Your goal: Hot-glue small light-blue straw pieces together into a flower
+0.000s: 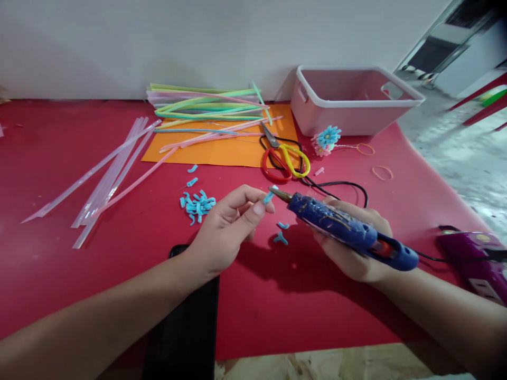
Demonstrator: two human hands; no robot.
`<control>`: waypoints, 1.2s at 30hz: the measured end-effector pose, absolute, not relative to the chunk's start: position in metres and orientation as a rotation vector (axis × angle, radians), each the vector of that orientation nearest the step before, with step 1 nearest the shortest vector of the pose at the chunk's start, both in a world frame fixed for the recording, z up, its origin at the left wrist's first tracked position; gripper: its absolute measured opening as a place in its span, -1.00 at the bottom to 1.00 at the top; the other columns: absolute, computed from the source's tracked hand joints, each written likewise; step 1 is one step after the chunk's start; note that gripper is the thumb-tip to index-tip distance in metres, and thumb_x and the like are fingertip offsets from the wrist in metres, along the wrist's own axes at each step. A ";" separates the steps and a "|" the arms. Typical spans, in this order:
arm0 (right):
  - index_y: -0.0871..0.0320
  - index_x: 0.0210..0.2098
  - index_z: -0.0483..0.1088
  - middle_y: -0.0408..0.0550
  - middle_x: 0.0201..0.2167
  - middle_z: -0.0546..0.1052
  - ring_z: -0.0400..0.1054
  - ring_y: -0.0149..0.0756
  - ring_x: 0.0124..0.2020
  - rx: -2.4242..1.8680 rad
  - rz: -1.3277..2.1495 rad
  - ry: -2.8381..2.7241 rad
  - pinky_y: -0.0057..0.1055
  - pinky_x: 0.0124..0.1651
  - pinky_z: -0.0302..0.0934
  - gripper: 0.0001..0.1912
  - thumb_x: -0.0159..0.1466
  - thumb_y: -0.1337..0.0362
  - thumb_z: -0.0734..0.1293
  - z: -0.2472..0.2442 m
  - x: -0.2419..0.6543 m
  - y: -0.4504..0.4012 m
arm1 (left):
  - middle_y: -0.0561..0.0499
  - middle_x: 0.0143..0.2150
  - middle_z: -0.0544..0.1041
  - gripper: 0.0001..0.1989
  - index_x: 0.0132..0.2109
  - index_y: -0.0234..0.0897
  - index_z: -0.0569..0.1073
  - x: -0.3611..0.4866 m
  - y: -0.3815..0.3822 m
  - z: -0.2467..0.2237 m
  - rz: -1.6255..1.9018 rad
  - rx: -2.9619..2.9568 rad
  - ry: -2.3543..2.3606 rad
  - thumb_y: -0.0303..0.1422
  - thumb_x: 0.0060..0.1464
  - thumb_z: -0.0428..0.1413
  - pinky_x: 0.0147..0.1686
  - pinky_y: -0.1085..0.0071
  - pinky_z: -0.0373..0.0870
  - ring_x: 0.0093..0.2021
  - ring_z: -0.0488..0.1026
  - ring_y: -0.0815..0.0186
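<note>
Between thumb and fingertips, my left hand [232,224] pinches a small light-blue pipe cleaner piece [268,198]. My right hand [352,243] is wrapped round a blue hot glue gun [336,219], its trigger side hidden from me. The gun's metal nozzle points left and meets or nearly meets the top of the blue piece; I cannot tell whether they touch. A pile of bent light-blue pipe cleaner pieces [199,205] lies left of my left hand. Two more blue pieces [281,239] rest on the red table [253,295] below the nozzle.
Scissors [287,161] with red and yellow handles lie on orange paper [190,150] beside pastel pipe cleaners [206,103]. Clear sticks [114,174] are at left. A pink basket [336,116], a blue flower [328,136], a black phone-like object [190,327] and a purple power box [471,258] surround my hands.
</note>
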State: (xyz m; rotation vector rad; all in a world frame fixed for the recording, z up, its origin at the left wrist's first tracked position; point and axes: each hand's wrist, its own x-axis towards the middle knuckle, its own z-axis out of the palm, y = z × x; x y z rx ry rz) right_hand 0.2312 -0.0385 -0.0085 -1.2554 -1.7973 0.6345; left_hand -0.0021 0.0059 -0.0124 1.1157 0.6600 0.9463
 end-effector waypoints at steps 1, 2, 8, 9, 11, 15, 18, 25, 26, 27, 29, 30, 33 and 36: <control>0.10 -0.33 0.41 -0.14 -0.52 0.49 0.33 -0.37 -0.60 -1.229 0.636 -1.834 -0.40 -0.49 0.25 -0.92 0.14 0.35 0.35 -0.009 0.232 -0.038 | 0.12 -0.32 0.44 -0.82 -0.21 -0.17 0.50 -0.002 0.006 -0.013 0.946 1.117 0.649 -0.17 0.26 0.20 -0.54 0.56 0.07 -0.53 0.10 0.52; 0.10 -0.31 0.41 -0.14 -0.50 0.50 0.33 -0.38 -0.59 -1.186 0.627 -1.865 -0.41 -0.49 0.25 -0.91 0.15 0.35 0.35 -0.009 0.232 -0.038 | 0.12 -0.31 0.44 -0.82 -0.21 -0.16 0.50 -0.002 0.006 -0.013 0.944 1.121 0.640 -0.16 0.26 0.20 -0.53 0.56 0.07 -0.53 0.10 0.52; 0.09 -0.31 0.40 -0.17 -0.54 0.49 0.34 -0.39 -0.60 -1.145 0.564 -1.842 -0.44 -0.53 0.22 -0.83 0.10 0.43 0.31 -0.007 0.232 -0.037 | 0.15 -0.45 0.27 -0.82 -0.23 -0.16 0.52 -0.003 0.006 -0.011 0.943 1.146 0.616 -0.17 0.27 0.19 -0.52 0.56 0.05 -0.52 0.07 0.49; 0.10 -0.32 0.39 -0.17 -0.55 0.49 0.34 -0.39 -0.61 -1.166 0.555 -1.848 -0.45 -0.53 0.22 -0.84 0.09 0.43 0.31 -0.006 0.232 -0.037 | 0.16 -0.45 0.26 -0.82 -0.23 -0.16 0.52 -0.003 0.006 -0.011 0.943 1.144 0.606 -0.17 0.28 0.19 -0.52 0.56 0.04 -0.52 0.07 0.49; 0.11 -0.34 0.39 -0.18 -0.58 0.49 0.33 -0.40 -0.63 -1.183 0.542 -1.861 -0.46 -0.56 0.22 -0.85 0.08 0.43 0.32 -0.004 0.230 -0.037 | 0.15 -0.45 0.27 -0.83 -0.23 -0.16 0.52 -0.003 0.006 -0.011 0.946 1.135 0.592 -0.18 0.28 0.19 -0.52 0.56 0.05 -0.52 0.08 0.50; 0.10 -0.38 0.38 -0.20 -0.61 0.47 0.34 -0.39 -0.64 -1.244 0.513 -1.843 -0.47 -0.59 0.20 -0.87 0.07 0.43 0.31 -0.002 0.228 -0.036 | 0.15 -0.41 0.34 -0.81 -0.25 -0.19 0.52 -0.003 0.007 -0.011 0.954 1.111 0.581 -0.19 0.26 0.21 -0.54 0.57 0.07 -0.53 0.08 0.51; 0.07 -0.46 0.33 -0.22 -0.64 0.44 0.32 -0.39 -0.66 -1.300 0.523 -1.794 -0.47 -0.60 0.19 -0.88 0.09 0.43 0.31 -0.002 0.227 -0.034 | 0.13 -0.34 0.40 -0.83 -0.24 -0.18 0.53 -0.003 0.007 -0.011 0.962 1.103 0.590 -0.20 0.26 0.22 -0.51 0.58 0.13 -0.51 0.15 0.53; 0.05 -0.38 0.37 -0.23 -0.62 0.46 0.35 -0.37 -0.64 -1.238 0.522 -1.822 -0.45 -0.59 0.22 -0.79 0.07 0.49 0.35 -0.006 0.228 -0.037 | 0.13 -0.38 0.40 -0.83 -0.24 -0.18 0.53 -0.003 0.006 -0.011 0.951 1.078 0.607 -0.19 0.25 0.23 -0.52 0.59 0.10 -0.51 0.12 0.53; 0.06 -0.36 0.39 -0.23 -0.61 0.47 0.35 -0.37 -0.63 -1.222 0.529 -1.821 -0.45 -0.59 0.22 -0.79 0.07 0.49 0.35 -0.008 0.229 -0.038 | 0.13 -0.37 0.41 -0.83 -0.24 -0.18 0.53 -0.003 0.006 -0.011 0.952 1.079 0.608 -0.19 0.25 0.23 -0.52 0.60 0.11 -0.51 0.13 0.53; 0.06 -0.35 0.39 -0.22 -0.60 0.47 0.35 -0.37 -0.63 -1.210 0.538 -1.819 -0.45 -0.59 0.21 -0.80 0.08 0.48 0.36 -0.009 0.230 -0.038 | 0.13 -0.36 0.41 -0.83 -0.25 -0.18 0.53 -0.003 0.006 -0.010 0.951 1.079 0.606 -0.20 0.25 0.23 -0.52 0.60 0.11 -0.51 0.13 0.53; 0.08 -0.33 0.40 -0.21 -0.59 0.48 0.34 -0.38 -0.63 -1.187 0.558 -1.810 -0.45 -0.59 0.21 -0.82 0.09 0.46 0.35 -0.011 0.231 -0.038 | 0.13 -0.37 0.40 -0.82 -0.25 -0.19 0.52 -0.003 0.006 -0.009 0.946 1.080 0.601 -0.20 0.24 0.23 -0.53 0.59 0.11 -0.52 0.13 0.53; 0.08 -0.32 0.41 -0.21 -0.58 0.48 0.35 -0.38 -0.62 -1.183 0.566 -1.809 -0.44 -0.58 0.22 -0.83 0.10 0.45 0.34 -0.011 0.231 -0.038 | 0.13 -0.37 0.39 -0.82 -0.26 -0.19 0.51 -0.003 0.006 -0.009 0.944 1.078 0.602 -0.20 0.24 0.23 -0.54 0.59 0.11 -0.52 0.13 0.53; 0.08 -0.33 0.40 -0.22 -0.59 0.48 0.35 -0.38 -0.62 -1.226 0.553 -1.829 -0.45 -0.57 0.23 -0.82 0.09 0.46 0.33 -0.008 0.230 -0.037 | 0.13 -0.36 0.38 -0.79 -0.27 -0.21 0.49 -0.002 0.006 -0.008 0.941 1.061 0.606 -0.18 0.22 0.24 -0.56 0.59 0.10 -0.53 0.11 0.53; 0.06 -0.36 0.39 -0.23 -0.61 0.47 0.35 -0.39 -0.63 -1.260 0.531 -1.835 -0.46 -0.58 0.22 -0.82 0.09 0.46 0.33 -0.005 0.229 -0.037 | 0.13 -0.38 0.35 -0.78 -0.28 -0.21 0.47 -0.001 0.006 -0.007 0.931 1.046 0.620 -0.17 0.20 0.25 -0.56 0.58 0.09 -0.53 0.08 0.52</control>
